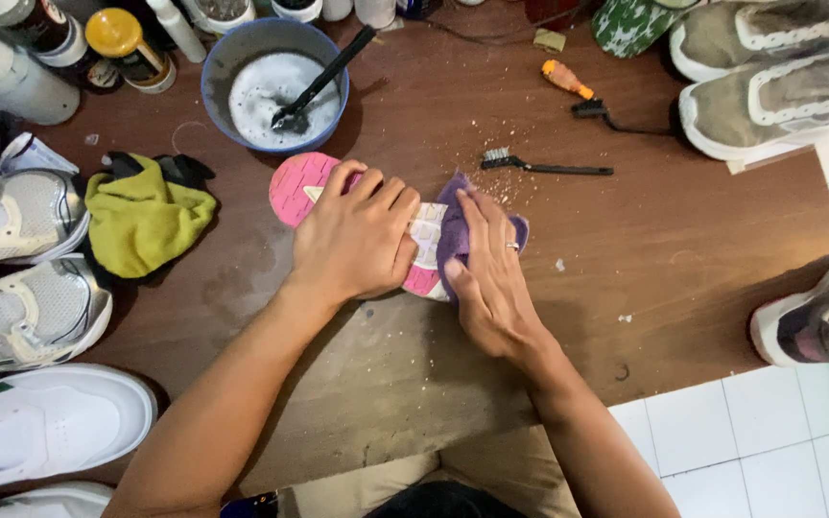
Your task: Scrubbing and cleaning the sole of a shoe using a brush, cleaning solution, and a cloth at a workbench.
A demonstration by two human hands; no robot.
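My left hand lies flat, palm down, over the middle of a pink-and-white shoe sole, fingers spread and pinning it to the brown wooden table. My right hand presses a purple cloth onto the sole's right end, fingers together on top of the cloth; it pushes rather than clamps, and I cannot see whether the thumb hooks underneath.

The sole sits near the table's middle, just below the blue bowl. Its long axis runs from upper left to lower right, with the rounded pink end pointing up-left toward the bowl. Whether this is a whole shoe turned upside down or only a sole, I cannot tell, since my hands cover most of it.

There is open wood to the right of my right hand and toward me, dotted with pale crumbs. The table's edge runs diagonally at lower right, where white tiles begin. On the left the room is tight: a yellow-green rag lies near the sole, with grey sneakers and a white shoe cut off by the frame. A small black brush lies just above my right hand, an orange-handled tool beyond it. A dark brush stands in the bowl's white foam, its head buried.
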